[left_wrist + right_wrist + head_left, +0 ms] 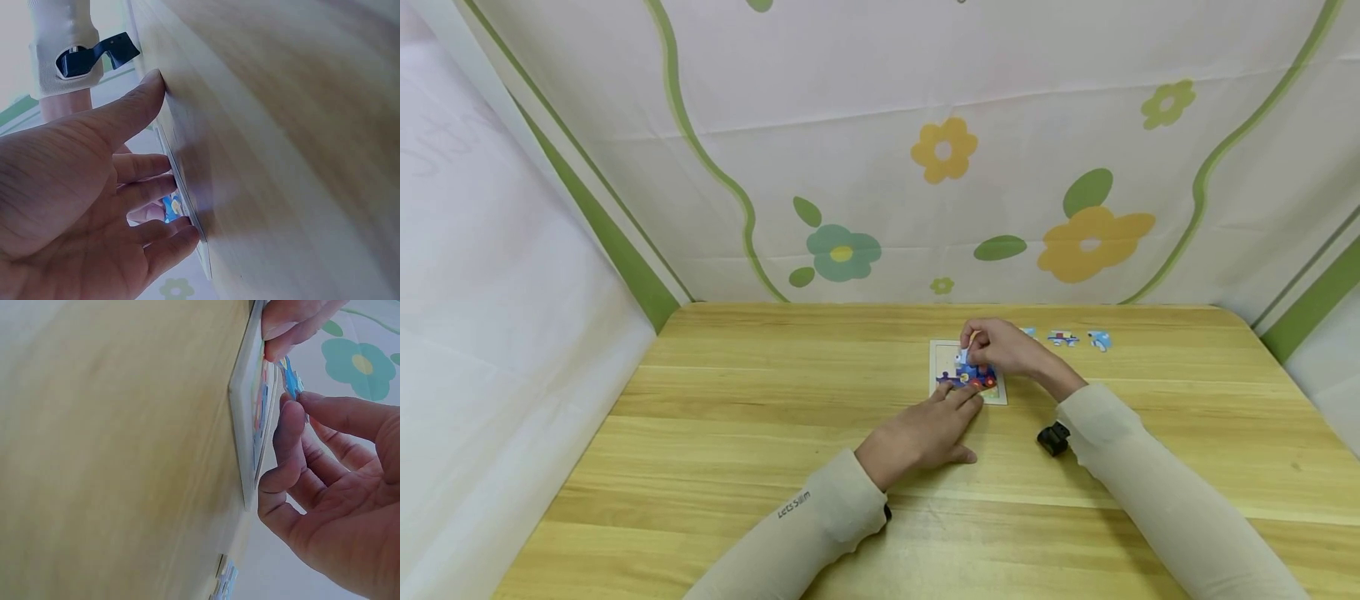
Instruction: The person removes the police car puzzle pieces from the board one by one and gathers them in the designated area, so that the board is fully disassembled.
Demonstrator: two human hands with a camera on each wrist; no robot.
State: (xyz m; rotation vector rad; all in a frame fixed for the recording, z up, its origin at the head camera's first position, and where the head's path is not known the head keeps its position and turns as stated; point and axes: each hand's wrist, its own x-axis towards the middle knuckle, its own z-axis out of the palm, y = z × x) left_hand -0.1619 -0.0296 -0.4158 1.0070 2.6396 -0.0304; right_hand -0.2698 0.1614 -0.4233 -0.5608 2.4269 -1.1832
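Observation:
A puzzle board (936, 354) with a pale frame lies on the wooden table, partly filled with blue, purple and red pieces. The right hand (1003, 348) pinches a light blue puzzle piece (291, 381) between thumb and index finger, just above the board. In the head view that hand covers the board's upper right. The left hand (928, 429) rests its fingertips on the board's lower edge, fingers extended and thumb spread out to the side. In the left wrist view, its fingertips (165, 181) touch the frame's edge.
Loose puzzle pieces lie right of the board: a multicoloured piece (1063, 337), a light blue piece (1100, 340), and another partly behind the right hand. A flowered curtain (865, 167) hangs along the table's (737, 400) far edge. Black wrist cameras sit at both cuffs.

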